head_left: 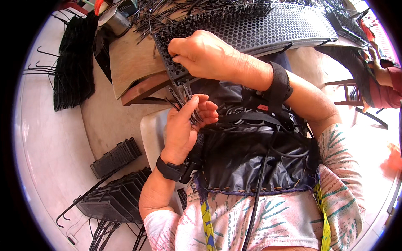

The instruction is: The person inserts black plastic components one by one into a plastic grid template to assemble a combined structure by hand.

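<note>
A long black perforated panel [289,26] lies across the table edge in front of me, its left part covered with tufts of black strips [217,21]. My right hand [205,54] is closed in a pinch over the panel's near left end. Its fingertips hide whatever they grip. Just below that end, my left hand [184,123] holds a small bundle of thin black strips [180,95] between thumb and palm. Its other fingers are loosely curled, and the strips point up toward the panel.
Loose black strips [153,21] pile up behind the panel, near a metal can [114,21] on the wooden table [134,62]. Black racks with hooked wires [75,62] stand at far left; black trays [113,198] sit at lower left. Another person's arm [380,75] shows at right.
</note>
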Demonstrator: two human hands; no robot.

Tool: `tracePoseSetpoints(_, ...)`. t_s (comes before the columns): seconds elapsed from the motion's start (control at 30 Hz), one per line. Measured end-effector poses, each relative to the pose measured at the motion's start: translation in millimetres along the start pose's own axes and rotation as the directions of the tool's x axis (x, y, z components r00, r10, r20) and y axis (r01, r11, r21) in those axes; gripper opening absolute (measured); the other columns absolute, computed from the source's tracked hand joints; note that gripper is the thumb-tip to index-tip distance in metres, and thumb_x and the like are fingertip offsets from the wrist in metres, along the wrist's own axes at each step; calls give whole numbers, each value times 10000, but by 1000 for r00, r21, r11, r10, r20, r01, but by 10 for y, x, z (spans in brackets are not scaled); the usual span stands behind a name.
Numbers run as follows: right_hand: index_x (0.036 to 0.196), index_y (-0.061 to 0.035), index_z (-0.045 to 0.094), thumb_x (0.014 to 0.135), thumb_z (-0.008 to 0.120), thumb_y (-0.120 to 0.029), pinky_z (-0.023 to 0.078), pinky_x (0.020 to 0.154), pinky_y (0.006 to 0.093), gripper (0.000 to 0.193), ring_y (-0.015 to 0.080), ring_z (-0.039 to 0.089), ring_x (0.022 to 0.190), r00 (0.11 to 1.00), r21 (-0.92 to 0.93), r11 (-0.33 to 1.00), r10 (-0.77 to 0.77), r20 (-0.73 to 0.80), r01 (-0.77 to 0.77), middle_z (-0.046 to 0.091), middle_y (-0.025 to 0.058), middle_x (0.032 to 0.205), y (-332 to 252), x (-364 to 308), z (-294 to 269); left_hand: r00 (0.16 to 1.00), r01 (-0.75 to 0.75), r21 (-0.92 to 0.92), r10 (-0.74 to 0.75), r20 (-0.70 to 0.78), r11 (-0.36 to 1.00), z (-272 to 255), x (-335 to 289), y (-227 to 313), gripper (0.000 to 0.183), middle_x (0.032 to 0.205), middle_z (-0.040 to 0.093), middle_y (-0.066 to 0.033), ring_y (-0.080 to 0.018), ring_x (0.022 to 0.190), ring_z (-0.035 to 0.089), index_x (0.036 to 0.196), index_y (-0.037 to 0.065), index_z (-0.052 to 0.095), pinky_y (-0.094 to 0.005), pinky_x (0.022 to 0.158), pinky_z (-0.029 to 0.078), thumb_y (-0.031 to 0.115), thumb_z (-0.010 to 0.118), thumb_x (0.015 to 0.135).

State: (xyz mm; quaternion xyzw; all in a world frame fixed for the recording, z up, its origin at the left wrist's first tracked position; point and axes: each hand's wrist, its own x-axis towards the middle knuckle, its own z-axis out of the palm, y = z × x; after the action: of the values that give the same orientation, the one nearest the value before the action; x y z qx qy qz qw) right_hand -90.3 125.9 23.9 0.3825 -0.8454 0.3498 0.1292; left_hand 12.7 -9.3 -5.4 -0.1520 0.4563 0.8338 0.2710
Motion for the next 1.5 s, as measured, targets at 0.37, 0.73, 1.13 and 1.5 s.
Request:
tracePoseSetpoints(0.37, 668, 6, 502, 577, 519, -26, 423, 508, 416, 98, 355, 538, 579, 982, -112, 992, -42, 183, 63, 520, 165, 558, -60, 158, -51, 999, 42, 35, -41, -24, 999, 31, -2, -5, 231, 794, 595, -139, -218, 683, 587, 931, -21, 525, -328, 642, 497, 183, 441, 863)
tracePoseSetpoints(0.73, 699, 7, 553, 685, 570, -84, 437, 527, 348, 94, 274, 545, 601, 989, 110, 990, 76, 123, -90, 555, 130, 616, 9, -99, 8, 1000, 17, -19, -17, 14, 1000, 26, -14, 13, 240, 820, 593, -150, -224, 707, 589, 962, -25, 521, -336, 654, 499, 177, 429, 871)
tracePoseSetpoints(1.13, 804, -19, 587, 760, 591, -80, 431, 461, 183, 76, 56, 540, 527, 858, 343, 880, 430, -282, -328, 574, 19, 601, 35, -218, -146, 999, -43, -98, 41, -25, 994, -7, 17, -19, 247, 831, 593, -134, -204, 710, 589, 991, -14, 509, -344, 645, 505, 191, 422, 884)
tracePoseSetpoints(1.5, 865, -14, 535, 710, 574, -40, 450, 528, 368, 161, 305, 554, 626, 986, -176, 982, -94, -140, 69, 546, 108, 680, 146, -207, 102, 997, -18, -43, 21, 79, 999, -19, 11, -1, 250, 817, 593, -134, -205, 703, 589, 982, -23, 515, -329, 647, 505, 193, 457, 872)
